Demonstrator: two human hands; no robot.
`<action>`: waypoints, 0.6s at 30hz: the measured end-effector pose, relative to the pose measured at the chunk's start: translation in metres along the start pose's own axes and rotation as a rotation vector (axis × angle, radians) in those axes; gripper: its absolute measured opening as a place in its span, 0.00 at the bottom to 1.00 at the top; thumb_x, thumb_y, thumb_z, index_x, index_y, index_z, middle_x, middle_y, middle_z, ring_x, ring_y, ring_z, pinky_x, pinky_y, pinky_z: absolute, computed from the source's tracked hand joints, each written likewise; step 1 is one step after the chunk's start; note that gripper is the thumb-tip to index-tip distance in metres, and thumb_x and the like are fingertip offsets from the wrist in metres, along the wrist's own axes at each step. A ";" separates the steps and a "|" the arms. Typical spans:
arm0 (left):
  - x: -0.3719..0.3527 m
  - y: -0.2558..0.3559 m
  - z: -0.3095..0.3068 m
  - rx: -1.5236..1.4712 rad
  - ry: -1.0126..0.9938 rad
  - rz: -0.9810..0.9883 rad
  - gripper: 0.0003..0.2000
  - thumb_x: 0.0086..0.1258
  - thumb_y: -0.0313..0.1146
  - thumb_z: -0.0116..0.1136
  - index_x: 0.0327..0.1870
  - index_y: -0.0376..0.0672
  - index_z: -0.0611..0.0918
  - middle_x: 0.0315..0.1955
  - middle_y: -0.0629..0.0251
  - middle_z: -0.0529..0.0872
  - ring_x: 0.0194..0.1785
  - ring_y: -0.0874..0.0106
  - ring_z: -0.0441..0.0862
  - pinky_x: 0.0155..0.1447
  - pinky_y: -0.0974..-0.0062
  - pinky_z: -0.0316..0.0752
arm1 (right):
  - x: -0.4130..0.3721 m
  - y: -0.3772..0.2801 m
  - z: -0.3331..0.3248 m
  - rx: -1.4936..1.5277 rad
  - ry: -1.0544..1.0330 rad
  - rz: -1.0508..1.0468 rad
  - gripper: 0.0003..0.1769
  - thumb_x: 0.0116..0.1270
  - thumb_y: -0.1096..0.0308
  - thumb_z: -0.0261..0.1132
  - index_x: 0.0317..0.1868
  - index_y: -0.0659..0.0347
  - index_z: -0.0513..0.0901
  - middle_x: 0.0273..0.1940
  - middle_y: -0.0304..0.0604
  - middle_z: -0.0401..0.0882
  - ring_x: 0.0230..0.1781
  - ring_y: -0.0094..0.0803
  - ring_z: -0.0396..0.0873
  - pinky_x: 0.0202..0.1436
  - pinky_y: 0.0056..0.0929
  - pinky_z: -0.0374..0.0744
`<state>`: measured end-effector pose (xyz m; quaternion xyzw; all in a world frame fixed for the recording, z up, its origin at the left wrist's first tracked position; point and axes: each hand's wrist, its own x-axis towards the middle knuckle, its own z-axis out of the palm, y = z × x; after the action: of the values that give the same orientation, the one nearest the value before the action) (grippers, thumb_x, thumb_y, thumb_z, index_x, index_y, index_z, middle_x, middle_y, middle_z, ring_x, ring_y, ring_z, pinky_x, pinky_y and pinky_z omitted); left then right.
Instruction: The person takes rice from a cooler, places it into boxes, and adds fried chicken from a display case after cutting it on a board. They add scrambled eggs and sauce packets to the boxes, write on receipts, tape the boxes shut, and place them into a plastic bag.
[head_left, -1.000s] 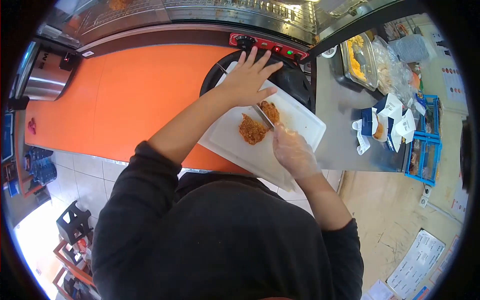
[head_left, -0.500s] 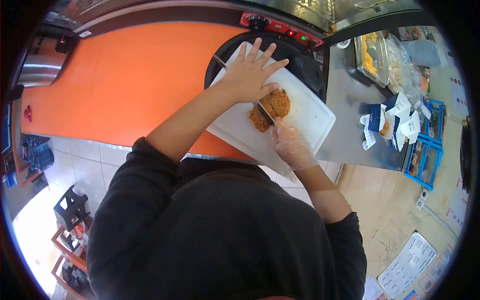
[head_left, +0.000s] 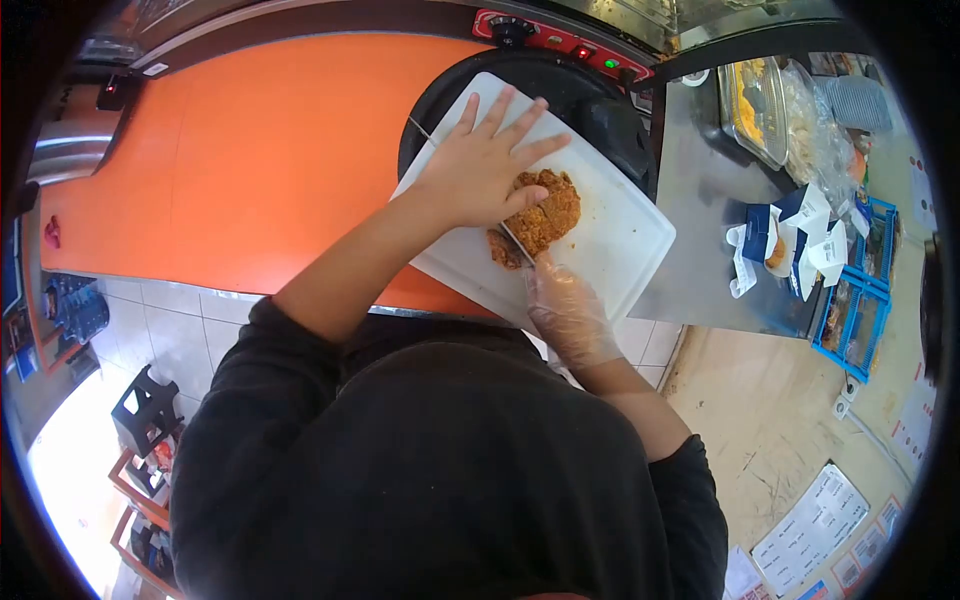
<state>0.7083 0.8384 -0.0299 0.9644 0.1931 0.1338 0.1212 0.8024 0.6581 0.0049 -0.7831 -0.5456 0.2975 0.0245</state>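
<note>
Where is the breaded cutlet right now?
Head view, upper centre: the breaded cutlet lies on the white cutting board, partly under the left hand, beyond the gloved right hand.

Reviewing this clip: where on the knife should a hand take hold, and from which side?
By the handle at its near end, coming from the person's side, as the gloved right hand does. The knife runs diagonally away across the cutlet, its blade under the flat left hand.
</note>
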 end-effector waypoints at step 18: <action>0.080 -0.004 0.030 -0.072 0.077 0.070 0.29 0.66 0.54 0.45 0.68 0.60 0.59 0.70 0.53 0.52 0.72 0.45 0.45 0.70 0.44 0.41 | 0.032 0.025 -0.040 -0.027 0.035 0.125 0.11 0.68 0.61 0.52 0.41 0.60 0.71 0.31 0.59 0.78 0.34 0.58 0.77 0.39 0.52 0.74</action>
<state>0.7877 0.8688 -0.0418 0.9596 0.1590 0.1819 0.1438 0.8507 0.6869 0.0143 -0.8211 -0.4989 0.2773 0.0049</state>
